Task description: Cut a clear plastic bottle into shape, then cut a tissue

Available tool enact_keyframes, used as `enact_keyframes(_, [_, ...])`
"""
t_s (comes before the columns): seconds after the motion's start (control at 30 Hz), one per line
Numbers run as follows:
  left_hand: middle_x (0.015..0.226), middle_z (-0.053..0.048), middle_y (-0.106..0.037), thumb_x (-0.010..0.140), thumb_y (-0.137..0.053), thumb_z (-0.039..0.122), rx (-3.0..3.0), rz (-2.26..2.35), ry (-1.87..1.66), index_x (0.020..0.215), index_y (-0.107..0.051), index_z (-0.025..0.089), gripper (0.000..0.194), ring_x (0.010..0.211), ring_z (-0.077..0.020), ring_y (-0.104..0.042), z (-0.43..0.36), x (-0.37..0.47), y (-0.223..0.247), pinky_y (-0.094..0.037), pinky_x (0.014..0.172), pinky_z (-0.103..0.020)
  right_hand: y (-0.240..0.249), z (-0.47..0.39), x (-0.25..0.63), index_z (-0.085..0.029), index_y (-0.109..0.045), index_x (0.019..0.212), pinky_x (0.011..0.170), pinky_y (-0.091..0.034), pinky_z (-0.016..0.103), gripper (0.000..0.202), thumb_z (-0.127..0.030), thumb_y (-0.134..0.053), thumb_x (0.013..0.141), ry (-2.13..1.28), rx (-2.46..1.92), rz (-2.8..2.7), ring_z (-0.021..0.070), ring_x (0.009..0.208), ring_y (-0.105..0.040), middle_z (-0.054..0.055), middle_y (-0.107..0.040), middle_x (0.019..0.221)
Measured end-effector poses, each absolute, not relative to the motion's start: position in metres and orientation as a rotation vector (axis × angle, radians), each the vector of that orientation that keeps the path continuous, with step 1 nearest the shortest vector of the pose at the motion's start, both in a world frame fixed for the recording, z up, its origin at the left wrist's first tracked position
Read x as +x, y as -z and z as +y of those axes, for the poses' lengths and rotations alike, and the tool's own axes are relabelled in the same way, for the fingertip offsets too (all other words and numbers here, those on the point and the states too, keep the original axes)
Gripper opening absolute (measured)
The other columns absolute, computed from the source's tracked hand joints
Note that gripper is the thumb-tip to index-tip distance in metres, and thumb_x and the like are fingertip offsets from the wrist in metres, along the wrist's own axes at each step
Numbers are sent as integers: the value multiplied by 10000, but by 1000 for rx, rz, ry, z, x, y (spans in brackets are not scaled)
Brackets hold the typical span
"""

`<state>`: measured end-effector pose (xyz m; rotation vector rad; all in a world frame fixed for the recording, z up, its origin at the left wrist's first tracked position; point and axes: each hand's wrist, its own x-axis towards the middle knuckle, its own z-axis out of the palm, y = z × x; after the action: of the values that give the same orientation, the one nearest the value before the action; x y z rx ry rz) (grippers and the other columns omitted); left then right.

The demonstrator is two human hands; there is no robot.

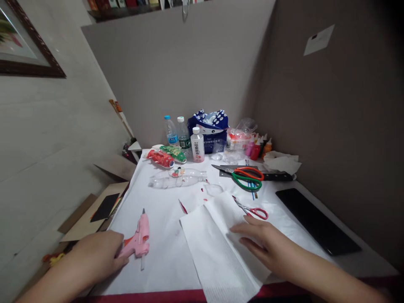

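Note:
At the left, my left hand is closed round the handle of a pink hot glue gun. The gun points away from me, with a clear glue stick poking out of its rear. My right hand hovers over or rests on the right side of a white paper towel, fingers stretched and a little apart; contact is unclear. Just beyond it lie small red-handled scissors, their blades partly behind the towel. A thin red pointed tool sticks out past the towel's left corner.
Cut clear plastic bottle halves lie mid-table. Large scissors rest by a black-handled knife. A black phone-like slab is on the right. Bottles, painted red and green pieces, a blue bag and paint bottles stand behind.

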<state>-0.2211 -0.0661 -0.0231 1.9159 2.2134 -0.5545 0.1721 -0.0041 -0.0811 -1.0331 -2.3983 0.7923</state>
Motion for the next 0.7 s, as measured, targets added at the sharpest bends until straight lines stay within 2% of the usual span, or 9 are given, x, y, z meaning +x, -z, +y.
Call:
enact_keyframes(0.13, [778, -157, -712, 805, -367, 488, 1972, 2226, 677, 750, -688, 183, 446, 722, -342, -656, -70, -225, 38, -393, 607, -382, 74, -8, 163, -247, -636, 1172, 836, -498, 330, 389, -102, -463, 855, -859, -976, -2476, 223, 964, -634, 82, -677, 1076])
enact_keyframes(0.27, [750, -158, -703, 815, -349, 483, 1968, 2267, 592, 694, -670, 165, 468, 700, -310, -647, -58, -223, 36, -325, 552, -330, 57, -8, 148, -265, -584, 1261, 786, -504, 290, 591, 24, -413, 775, -898, -769, -2529, 193, 919, -640, 74, -670, 1064])
enact_keyframes(0.4, [621, -107, -660, 805, -364, 530, 1874, 2272, 509, 607, -620, 170, 485, 588, -233, -606, -43, -218, 32, -260, 502, -290, 46, 1, 135, -236, -525, 1332, 795, -512, 339, 573, -40, -418, 804, -836, -670, -2342, 210, 922, -635, 99, -666, 1084])
enact_keyframes(0.5, [586, -90, -641, 813, -352, 555, 1847, 2269, 470, 566, -588, 176, 510, 564, -216, -592, -36, -216, 30, -248, 491, -280, 54, 9, 132, -194, -503, 1352, 920, -468, 451, 558, -84, -415, 813, -803, -901, -2200, 263, 1080, -596, 125, -641, 1202])
enact_keyframes(0.6, [595, -102, -645, 828, -311, 597, 1857, 2297, 434, 574, -594, 179, 565, 568, -234, -594, -33, -216, 31, -257, 496, -285, 72, 9, 136, -162, -489, 1362, 1044, -354, 517, 602, -82, -464, 766, -875, -1074, -2225, 305, 1275, -455, 129, -511, 1380])
enact_keyframes(0.7, [654, -125, -672, 822, -269, 667, 1852, 2341, 392, 614, -623, 180, 637, 606, -268, -609, -32, -220, 36, -271, 505, -294, 81, 4, 149, -202, -592, 1270, 1027, -385, 494, 496, -122, -498, 790, -923, -1131, -2313, 310, 1277, -455, 109, -578, 1317])
